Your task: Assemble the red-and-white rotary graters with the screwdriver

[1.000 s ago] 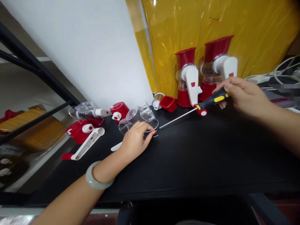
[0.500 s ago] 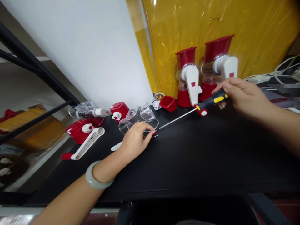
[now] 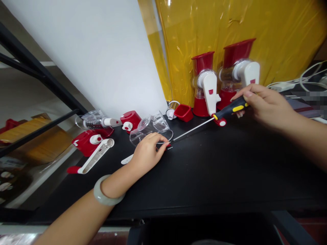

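My right hand (image 3: 265,105) grips the black and yellow handle of a long screwdriver (image 3: 224,111). Its thin shaft slants down left, and the tip meets a small red and white part (image 3: 168,146) on the black table (image 3: 204,170). My left hand (image 3: 146,153) presses down on a white crank handle (image 3: 126,159), fingers curled over it and pinching beside the screwdriver tip. A pale bangle (image 3: 104,195) circles my left wrist. A clear plastic housing (image 3: 150,127) lies just behind my left hand.
Two assembled red and white rotary graters (image 3: 205,85) (image 3: 237,73) stand at the back against yellow film. Loose parts lie at the left: a white crank (image 3: 95,156), red bases (image 3: 85,141), a clear drum (image 3: 93,119), a red cup (image 3: 183,112). Cables (image 3: 306,80) run at the far right.
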Motion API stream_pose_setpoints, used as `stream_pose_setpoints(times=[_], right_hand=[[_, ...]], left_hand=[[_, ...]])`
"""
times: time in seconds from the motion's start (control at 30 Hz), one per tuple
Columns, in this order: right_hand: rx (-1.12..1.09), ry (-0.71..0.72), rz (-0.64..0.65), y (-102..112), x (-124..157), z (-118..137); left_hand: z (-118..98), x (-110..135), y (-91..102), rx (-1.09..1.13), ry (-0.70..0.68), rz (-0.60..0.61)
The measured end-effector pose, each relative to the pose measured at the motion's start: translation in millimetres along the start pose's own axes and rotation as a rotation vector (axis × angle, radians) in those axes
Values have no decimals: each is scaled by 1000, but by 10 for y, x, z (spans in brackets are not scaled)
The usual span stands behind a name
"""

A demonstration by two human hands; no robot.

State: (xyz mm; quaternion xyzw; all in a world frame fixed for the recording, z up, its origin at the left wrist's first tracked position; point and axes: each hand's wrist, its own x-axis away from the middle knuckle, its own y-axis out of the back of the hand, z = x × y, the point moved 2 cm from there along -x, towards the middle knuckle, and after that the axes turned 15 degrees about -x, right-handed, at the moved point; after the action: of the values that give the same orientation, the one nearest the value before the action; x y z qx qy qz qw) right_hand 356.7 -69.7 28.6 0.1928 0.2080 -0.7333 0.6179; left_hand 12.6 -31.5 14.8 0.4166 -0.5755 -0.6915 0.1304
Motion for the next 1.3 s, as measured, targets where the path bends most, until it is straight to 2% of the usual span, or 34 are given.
stream_pose_setpoints(times=[0.63, 1.07, 1.3], right_hand=[[-84, -62, -18, -31, -18, -25], [-41, -32, -6, -22, -1, -27], [-47, -27, -12, -24, -9, -18]], left_hand=[[0, 0, -3, 7, 4, -5], [8, 1, -24, 5, -23, -30], [1, -3, -12, -3, -15, -5]])
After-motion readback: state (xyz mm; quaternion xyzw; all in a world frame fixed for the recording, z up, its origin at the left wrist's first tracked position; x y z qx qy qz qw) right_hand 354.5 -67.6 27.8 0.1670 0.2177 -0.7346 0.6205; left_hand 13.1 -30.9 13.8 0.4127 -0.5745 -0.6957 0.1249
